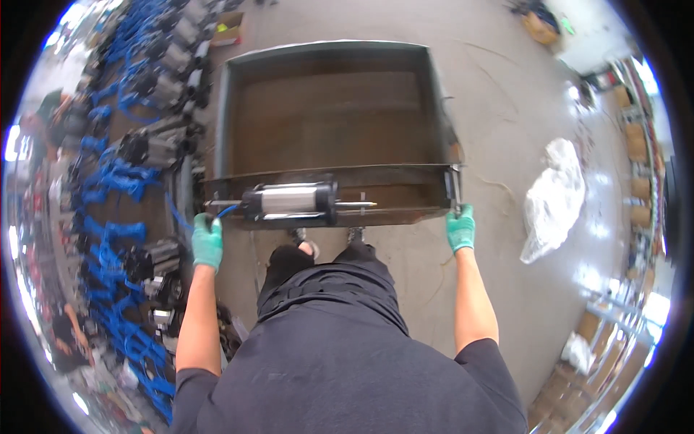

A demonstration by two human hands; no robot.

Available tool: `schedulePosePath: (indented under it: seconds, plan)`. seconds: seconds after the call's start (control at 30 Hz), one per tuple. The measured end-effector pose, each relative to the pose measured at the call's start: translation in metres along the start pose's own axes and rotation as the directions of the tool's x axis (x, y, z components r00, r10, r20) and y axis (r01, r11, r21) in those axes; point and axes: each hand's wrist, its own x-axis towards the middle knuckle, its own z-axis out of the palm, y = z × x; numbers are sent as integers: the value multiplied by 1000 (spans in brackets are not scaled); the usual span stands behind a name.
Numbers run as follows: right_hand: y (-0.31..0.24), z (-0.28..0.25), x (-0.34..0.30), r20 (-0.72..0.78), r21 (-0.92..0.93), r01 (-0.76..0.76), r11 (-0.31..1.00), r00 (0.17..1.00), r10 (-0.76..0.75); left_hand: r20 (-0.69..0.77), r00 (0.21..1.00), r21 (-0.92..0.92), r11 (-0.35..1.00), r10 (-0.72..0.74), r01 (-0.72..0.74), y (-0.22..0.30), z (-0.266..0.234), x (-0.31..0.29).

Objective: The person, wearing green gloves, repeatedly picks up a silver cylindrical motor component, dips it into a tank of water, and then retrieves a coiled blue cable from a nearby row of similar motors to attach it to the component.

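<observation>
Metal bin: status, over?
Left hand, right hand gripping near corners. Metal bin: cylindrical unit crosswise at near end. Plastic bundle lying off to the right.

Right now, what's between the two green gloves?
The head view shows a black-and-silver cylinder with thin rods, at the big metal box's near end, between the left hand and right hand.

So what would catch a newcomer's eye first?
Probably the open rectangular brown bin, upper centre, with a green-gloved left hand and green-gloved right hand at its near corners. A silver and black cylinder lies across its near end; at right, crumpled translucent plastic lies on grey floor.
</observation>
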Motion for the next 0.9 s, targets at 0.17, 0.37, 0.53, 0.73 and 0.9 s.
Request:
schedulePosePath:
  seconds: [0.17,0.37,0.53,0.73,0.9]
  plan:
    - [45,-4,6,4,90,109,990,994,-110,144,982,472,864,123,-177,-18,9,5]
    - [-121,-36,-22,150,78,265,961,950,-274,365,920,738,647,-144,-192,-23,-13,13]
    - [-283,-9,-83,416,227,596,770,656,-630,539,831,705,611,-134,-359,-8,-56,30]
    - [-314,45,-77,546,80,752,655,517,-660,641,767,562,697,-27,-445,3,-112,48]
    - [-298,29,-38,615,177,595,784,555,-560,547,826,496,741,138,-452,19,-140,68]
